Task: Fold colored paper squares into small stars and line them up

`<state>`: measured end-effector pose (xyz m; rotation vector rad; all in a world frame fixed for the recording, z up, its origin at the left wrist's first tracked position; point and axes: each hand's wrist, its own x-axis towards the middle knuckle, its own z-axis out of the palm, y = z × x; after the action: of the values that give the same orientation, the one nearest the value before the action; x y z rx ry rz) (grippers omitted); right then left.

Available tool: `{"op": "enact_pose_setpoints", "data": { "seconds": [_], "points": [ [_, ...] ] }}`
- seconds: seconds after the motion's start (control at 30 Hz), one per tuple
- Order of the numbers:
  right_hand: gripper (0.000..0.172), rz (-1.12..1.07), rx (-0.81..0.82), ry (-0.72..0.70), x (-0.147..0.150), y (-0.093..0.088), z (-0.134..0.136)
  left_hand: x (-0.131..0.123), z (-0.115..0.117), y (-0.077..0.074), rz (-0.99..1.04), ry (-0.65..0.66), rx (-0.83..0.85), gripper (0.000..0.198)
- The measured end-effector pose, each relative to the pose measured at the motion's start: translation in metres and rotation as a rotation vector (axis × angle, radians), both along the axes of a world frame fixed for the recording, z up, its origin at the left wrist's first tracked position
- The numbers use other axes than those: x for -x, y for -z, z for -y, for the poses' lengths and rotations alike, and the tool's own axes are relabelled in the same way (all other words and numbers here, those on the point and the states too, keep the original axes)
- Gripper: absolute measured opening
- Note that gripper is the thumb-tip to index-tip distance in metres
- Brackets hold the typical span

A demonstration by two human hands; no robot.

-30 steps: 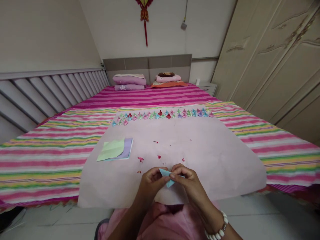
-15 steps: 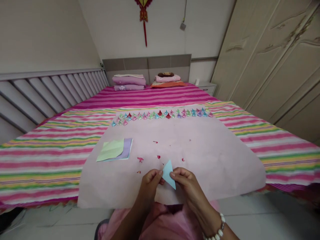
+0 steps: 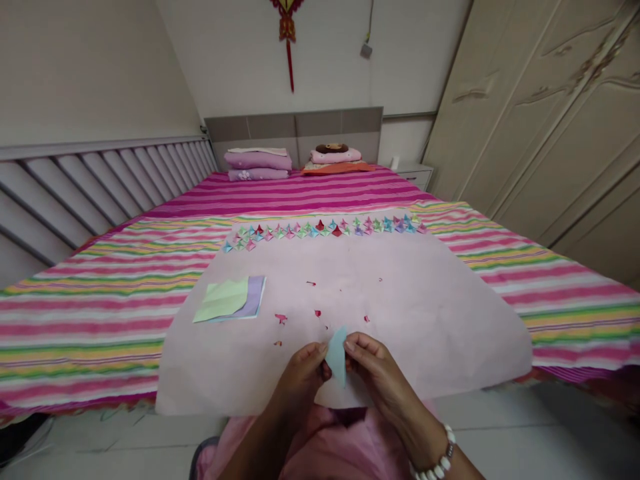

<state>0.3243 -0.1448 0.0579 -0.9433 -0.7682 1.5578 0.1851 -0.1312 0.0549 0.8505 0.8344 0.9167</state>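
A small piece of folded light-blue paper [image 3: 337,357] is held up just above the large pale pink sheet [image 3: 425,320]. My left hand [image 3: 306,363] pinches its left edge between thumb and fingers. At the opposite edge, my right hand [image 3: 369,360] grips it the same way, thumb on the near face. The fingertips behind the paper are partly hidden. To the left lies a stack of coloured paper [image 3: 225,299], light green over purple. Several small red scraps [image 3: 281,319] are scattered on the sheet beyond my hands.
Small folded paper pieces [image 3: 320,230] in many colours form rows along the sheet's far edge. The sheet lies on a bed with a striped cover [image 3: 90,313]. Folded bedding [image 3: 258,163] sits by the headboard, a slatted rail [image 3: 110,173] runs left, and a wardrobe [image 3: 545,120] stands right.
The light-blue paper has turned and now looks narrower, its top point lower than before. Both hands keep their pinch, with the fingers shifted slightly. The other things lie as they did.
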Motion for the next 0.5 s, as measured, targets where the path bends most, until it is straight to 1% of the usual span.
{"op": "enact_pose_setpoints", "data": {
  "seconds": [0.2,0.33,0.5],
  "points": [
    [0.028,-0.026,-0.004,-0.021,0.0017,0.0000,0.0008,-0.0017,0.0001,-0.0013,0.159,0.054,0.035,0.030],
    [0.029,-0.043,0.002,-0.029,0.0021,0.0006,0.0011,-0.0028,0.0012,0.0011,0.257,0.058,0.060,0.025],
    [0.030,-0.061,-0.004,-0.047,0.0026,0.0017,0.0009,-0.0047,0.0030,0.0039,0.320,0.045,0.083,0.021]
  ]
}}
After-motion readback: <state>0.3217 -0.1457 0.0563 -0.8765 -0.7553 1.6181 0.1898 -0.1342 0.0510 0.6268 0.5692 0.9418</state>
